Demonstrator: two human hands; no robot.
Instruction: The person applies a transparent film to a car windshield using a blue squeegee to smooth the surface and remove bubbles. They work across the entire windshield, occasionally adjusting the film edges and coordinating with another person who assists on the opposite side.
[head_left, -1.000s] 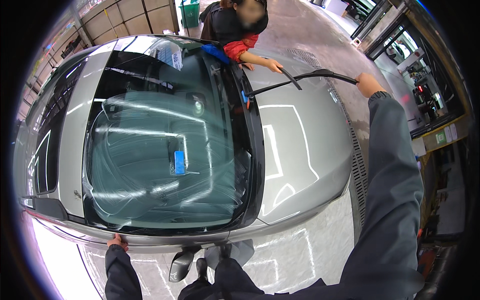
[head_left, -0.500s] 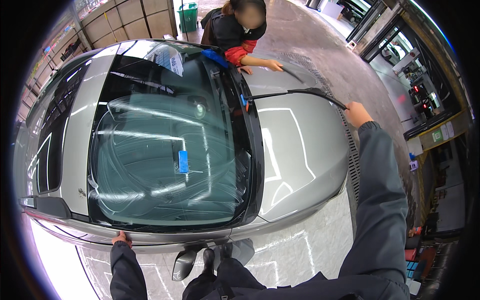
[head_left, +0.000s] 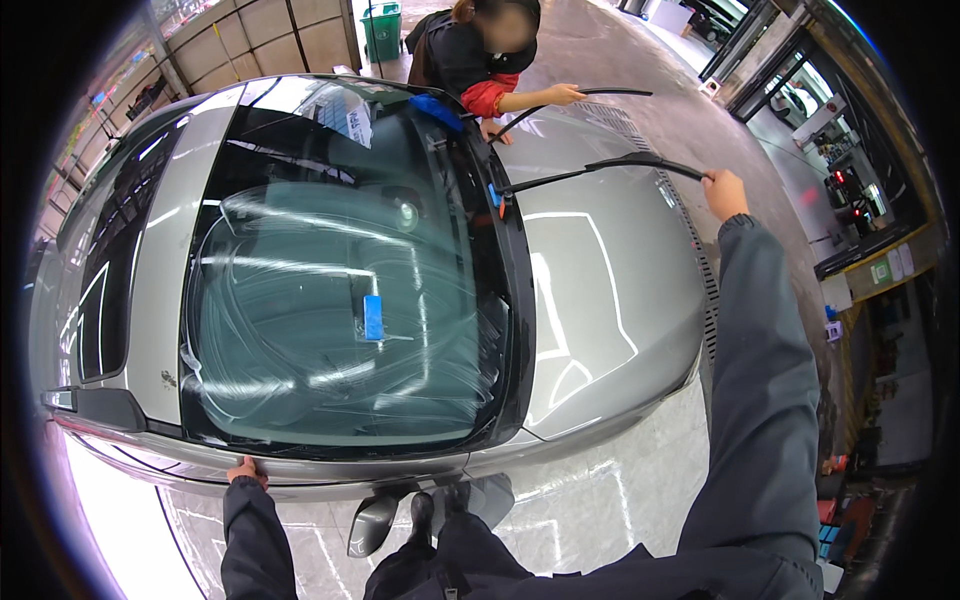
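My right hand (head_left: 727, 193) is closed round the outer end of a black windshield wiper (head_left: 625, 161), lifted off the glass and stretched out above the grey hood (head_left: 580, 300). My left hand (head_left: 247, 471) rests against the car's near side, just below the windshield's edge; its fingers look apart and hold nothing. Streaky whitish film covers the windshield (head_left: 290, 330), and a blue block (head_left: 373, 317) lies on it. A small blue-and-orange piece (head_left: 495, 197) sits by the wiper's base.
Across the car a person (head_left: 450, 55) in dark clothes with red cuffs grips a second wiper (head_left: 520, 118), other hand on the car. A blue cloth (head_left: 437, 112) lies near them. A side mirror (head_left: 371, 525) juts out by my feet. A green bin (head_left: 382, 32) stands beyond.
My right hand has moved slightly upward in the picture with the wiper. The other person's wiper has swung up and now shows its full blade. My left hand stays at the car's side.
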